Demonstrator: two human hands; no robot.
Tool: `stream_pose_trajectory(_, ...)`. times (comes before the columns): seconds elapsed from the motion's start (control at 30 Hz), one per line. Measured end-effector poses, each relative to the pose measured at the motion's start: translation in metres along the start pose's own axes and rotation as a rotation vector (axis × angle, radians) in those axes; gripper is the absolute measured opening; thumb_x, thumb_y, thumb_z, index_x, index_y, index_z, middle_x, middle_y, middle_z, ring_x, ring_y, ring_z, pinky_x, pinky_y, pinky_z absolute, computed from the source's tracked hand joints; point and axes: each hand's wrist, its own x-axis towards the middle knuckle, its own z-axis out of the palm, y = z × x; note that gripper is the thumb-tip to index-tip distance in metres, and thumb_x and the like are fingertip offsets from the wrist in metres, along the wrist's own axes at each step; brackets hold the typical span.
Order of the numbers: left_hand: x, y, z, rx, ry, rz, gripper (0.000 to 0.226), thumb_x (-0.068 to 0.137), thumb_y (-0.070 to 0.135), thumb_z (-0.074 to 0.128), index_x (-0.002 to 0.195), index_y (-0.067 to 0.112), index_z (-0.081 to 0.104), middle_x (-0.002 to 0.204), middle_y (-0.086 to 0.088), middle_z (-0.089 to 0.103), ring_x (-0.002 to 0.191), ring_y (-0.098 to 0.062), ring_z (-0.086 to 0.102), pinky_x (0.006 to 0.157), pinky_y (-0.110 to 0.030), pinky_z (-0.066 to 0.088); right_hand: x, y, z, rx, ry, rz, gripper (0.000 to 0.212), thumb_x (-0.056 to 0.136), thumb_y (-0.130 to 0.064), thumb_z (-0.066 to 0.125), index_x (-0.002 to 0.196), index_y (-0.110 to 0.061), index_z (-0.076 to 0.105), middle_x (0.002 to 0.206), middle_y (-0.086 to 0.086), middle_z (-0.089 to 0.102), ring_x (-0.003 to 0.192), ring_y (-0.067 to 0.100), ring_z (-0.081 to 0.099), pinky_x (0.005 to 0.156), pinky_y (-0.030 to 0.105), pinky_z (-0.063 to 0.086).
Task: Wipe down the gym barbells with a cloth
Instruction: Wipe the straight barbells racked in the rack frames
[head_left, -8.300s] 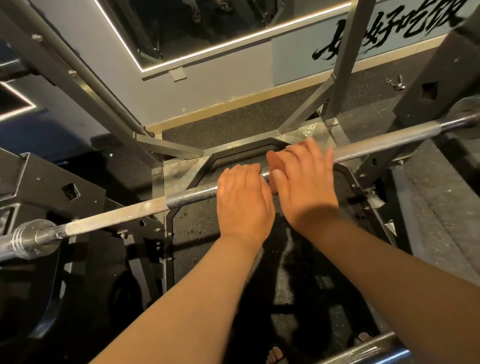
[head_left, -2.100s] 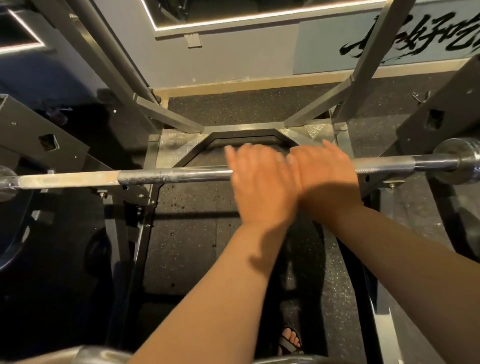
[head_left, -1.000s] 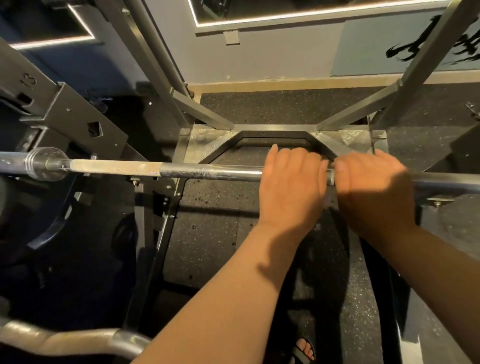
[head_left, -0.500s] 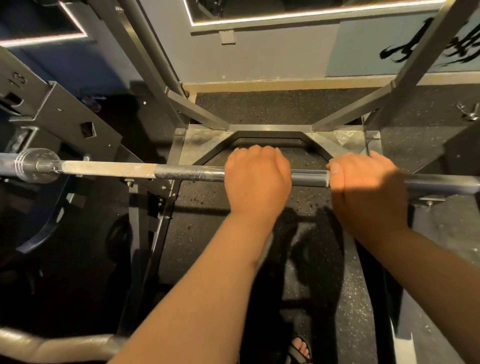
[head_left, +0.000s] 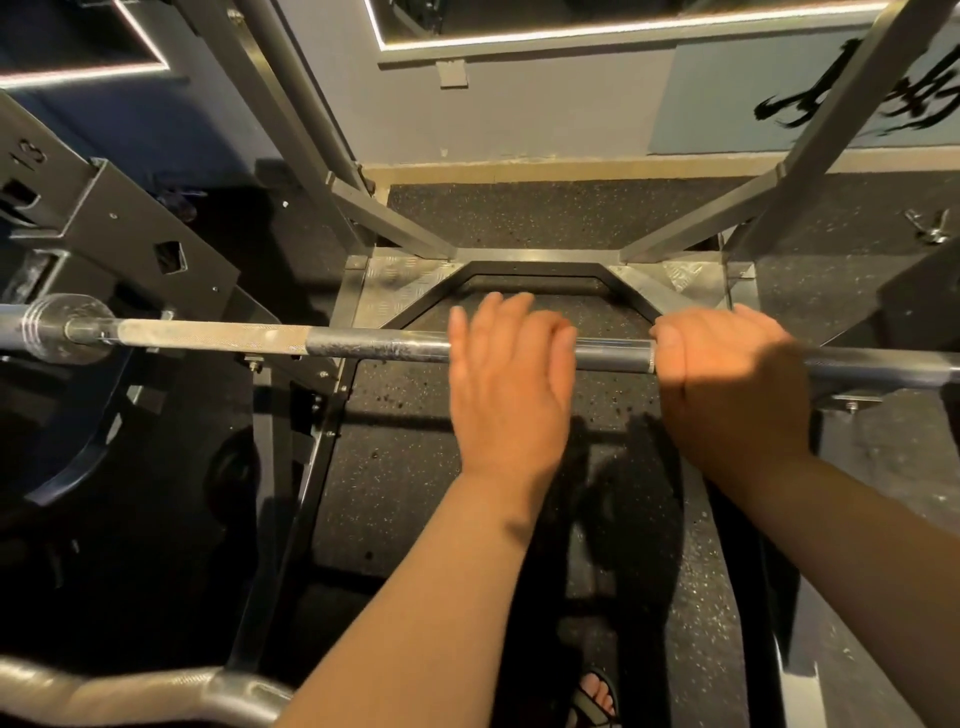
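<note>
A steel barbell (head_left: 363, 347) lies level across the rack, its left sleeve collar (head_left: 62, 327) at the left edge. My left hand (head_left: 509, 379) lies over the middle of the shaft, fingers stretched forward past the bar and slightly blurred. To its right, my right hand (head_left: 732, 379) grips the shaft, the thumb tip showing on the bar's near side. A short stretch of bare shaft separates the hands. No cloth shows in either hand; whatever lies under the palms is hidden.
Grey rack uprights (head_left: 810, 150) and a diamond-plate base frame (head_left: 410, 270) stand behind the bar. A black bracket numbered 13 (head_left: 119, 228) holds the left end. A curved bar (head_left: 130, 696) crosses the bottom left. My sandalled foot (head_left: 595, 696) is on the speckled rubber floor.
My left hand has slid left along the shaft, away from my right hand, and its fingers have gone from curled to stretched out. My right hand keeps its grip.
</note>
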Motion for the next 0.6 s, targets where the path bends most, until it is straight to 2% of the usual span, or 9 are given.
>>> stream_pose_trajectory(0.07, 0.000, 0.005, 0.005, -0.054, 0.113, -0.155, 0.036, 0.107, 0.032, 0.037, 0.111, 0.015, 0.068, 0.136, -0.005, 0.059, 0.141, -0.027, 0.042, 0.126, -0.050, 0.010, -0.001, 0.001, 0.001, -0.040, 0.013, 0.005, 0.029, 0.105, -0.009, 0.039, 0.091, -0.003, 0.064, 0.073, 0.013, 0.057, 0.063, 0.027, 0.051, 0.061, 0.043, 0.043)
stream_pose_trajectory(0.13, -0.002, 0.026, 0.016, -0.098, 0.144, -0.216, 0.036, 0.106, 0.026, 0.035, 0.114, 0.011, 0.067, 0.134, -0.007, 0.058, 0.142, -0.032, 0.037, 0.127, -0.050, 0.005, -0.003, -0.001, 0.003, -0.065, 0.007, 0.009, 0.031, 0.107, -0.010, 0.036, 0.096, -0.003, 0.064, 0.079, 0.015, 0.060, 0.069, 0.030, 0.055, 0.068, 0.047, 0.046)
stream_pose_trajectory(0.23, -0.008, 0.055, 0.026, -0.076, 0.008, -0.109, 0.040, 0.104, 0.025, 0.029, 0.125, 0.013, 0.061, 0.136, -0.005, 0.056, 0.146, -0.028, 0.030, 0.127, -0.042, -0.006, -0.004, 0.000, 0.005, -0.060, 0.010, -0.004, 0.031, 0.107, -0.014, 0.035, 0.099, -0.004, 0.064, 0.087, 0.016, 0.063, 0.077, 0.034, 0.059, 0.081, 0.050, 0.048)
stream_pose_trajectory(0.3, -0.012, 0.051, 0.022, -0.034, -0.081, 0.014, 0.039, 0.105, 0.027, 0.030, 0.134, 0.018, 0.055, 0.142, -0.002, 0.053, 0.148, -0.025, 0.028, 0.128, -0.040, -0.003, -0.005, 0.001, 0.004, -0.031, 0.037, 0.005, 0.032, 0.107, -0.015, 0.036, 0.100, -0.004, 0.065, 0.088, 0.016, 0.064, 0.079, 0.034, 0.061, 0.086, 0.051, 0.047)
stream_pose_trajectory(0.4, -0.014, 0.023, 0.010, 0.040, -0.082, 0.136, 0.038, 0.108, 0.032, 0.035, 0.139, 0.019, 0.052, 0.146, -0.002, 0.052, 0.147, -0.025, 0.032, 0.128, -0.044, 0.006, -0.006, -0.002, 0.004, -0.040, 0.083, 0.013, 0.034, 0.109, -0.012, 0.035, 0.095, -0.003, 0.065, 0.082, 0.016, 0.061, 0.072, 0.033, 0.056, 0.074, 0.048, 0.047)
stream_pose_trajectory(0.5, -0.011, 0.016, 0.009, 0.010, 0.003, 0.004, 0.038, 0.108, 0.031, 0.033, 0.132, 0.014, 0.057, 0.139, -0.005, 0.056, 0.144, -0.030, 0.037, 0.127, -0.049, 0.009, -0.005, -0.003, 0.002, -0.037, 0.029, 0.055, 0.038, 0.109, -0.015, 0.030, 0.094, -0.005, 0.063, 0.081, 0.013, 0.056, 0.071, 0.032, 0.051, 0.073, 0.048, 0.045)
stream_pose_trajectory(0.6, -0.007, 0.042, 0.024, -0.049, 0.061, -0.110, 0.034, 0.105, 0.023, 0.037, 0.123, 0.008, 0.062, 0.127, -0.007, 0.060, 0.137, -0.031, 0.043, 0.126, -0.051, 0.011, -0.002, -0.002, 0.001, 0.016, -0.037, 0.100, 0.035, 0.108, -0.018, 0.029, 0.091, -0.010, 0.058, 0.079, 0.009, 0.052, 0.070, 0.030, 0.048, 0.067, 0.046, 0.041)
